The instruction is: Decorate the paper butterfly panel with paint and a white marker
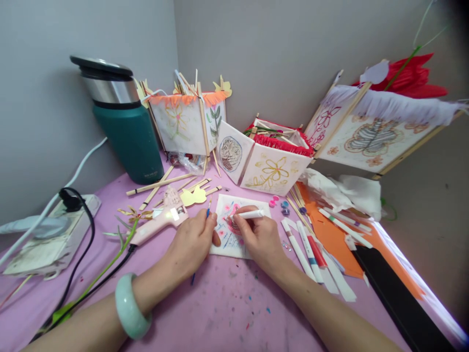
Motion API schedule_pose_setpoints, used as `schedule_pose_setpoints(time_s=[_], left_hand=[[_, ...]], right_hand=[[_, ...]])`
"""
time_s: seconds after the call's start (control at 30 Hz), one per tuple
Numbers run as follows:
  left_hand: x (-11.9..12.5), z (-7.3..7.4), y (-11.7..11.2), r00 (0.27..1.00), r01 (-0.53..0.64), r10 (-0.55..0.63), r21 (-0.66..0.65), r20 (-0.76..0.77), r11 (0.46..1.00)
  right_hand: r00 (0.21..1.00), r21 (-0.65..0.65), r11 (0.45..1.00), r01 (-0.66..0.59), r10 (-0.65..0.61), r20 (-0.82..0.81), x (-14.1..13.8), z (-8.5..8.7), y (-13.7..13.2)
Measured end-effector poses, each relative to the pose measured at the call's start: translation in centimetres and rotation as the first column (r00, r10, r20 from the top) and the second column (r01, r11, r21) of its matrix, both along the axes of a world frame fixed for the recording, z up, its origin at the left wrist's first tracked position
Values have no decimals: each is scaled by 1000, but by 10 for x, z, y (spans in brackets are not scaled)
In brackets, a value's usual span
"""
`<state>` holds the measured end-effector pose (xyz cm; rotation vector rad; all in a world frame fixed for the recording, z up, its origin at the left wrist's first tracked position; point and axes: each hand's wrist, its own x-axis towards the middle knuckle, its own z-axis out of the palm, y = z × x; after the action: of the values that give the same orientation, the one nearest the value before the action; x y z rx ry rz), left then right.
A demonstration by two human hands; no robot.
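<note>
A white square panel (234, 251) lies on the pink table, bearing pink, red and blue drawn marks. My right hand (262, 237) is closed around a white marker (252, 214), its tip at the drawn surface; the fingers cover part of the drawing. At the panel's left edge rests my left hand (196, 237), closed on a thin blue paintbrush (208, 212). The brush's bristles point away from me, and its handle end shows below the hand. Beyond the panel's right corner sit small pots of pink and dark paint (285, 208).
A pale pink glue gun (157, 225) lies left, near wooden sticks (157, 186) and a power strip (62, 234). Behind stand a green tumbler (126, 137) and decorated lanterns (274, 168). Several markers (298, 249), orange paper (330, 234) and a black strip (392, 288) are right.
</note>
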<state>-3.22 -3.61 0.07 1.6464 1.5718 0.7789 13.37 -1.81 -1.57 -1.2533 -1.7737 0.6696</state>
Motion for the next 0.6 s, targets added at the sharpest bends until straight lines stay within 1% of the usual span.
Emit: schedule_pose_setpoints(time_s=[0.1,0.2,0.27,0.33,0.43,0.5,0.6], left_hand=[[0,-1,0,1000,1,-1,4,7,1000],[-1,-1,0,1000,3,-3,-2,22,1000],[-1,-1,0,1000,1,-1,-5,31,1000],[-1,-1,0,999,1,-1,-1,37,1000],[-1,1,-1,999,3,-3,7,45,1000],[0,4,-3,998,13,-14,24,63,1000],[2,10,-7,993,89,-93,58,74,994]], right_hand=[[1000,17,1000,-1,1,29,-1,2,0],[1000,21,999,24,-24,-3,4,7,1],[995,-7,999,45,-46,-84,12,13,2],[978,-61,996,62,-73,-197,23,19,1],[939,-121,987,103,-137,-314,39,25,-8],[922,-148,981,122,-167,-349,46,24,-18],[900,-179,978,105,-170,-401,49,15,-33]])
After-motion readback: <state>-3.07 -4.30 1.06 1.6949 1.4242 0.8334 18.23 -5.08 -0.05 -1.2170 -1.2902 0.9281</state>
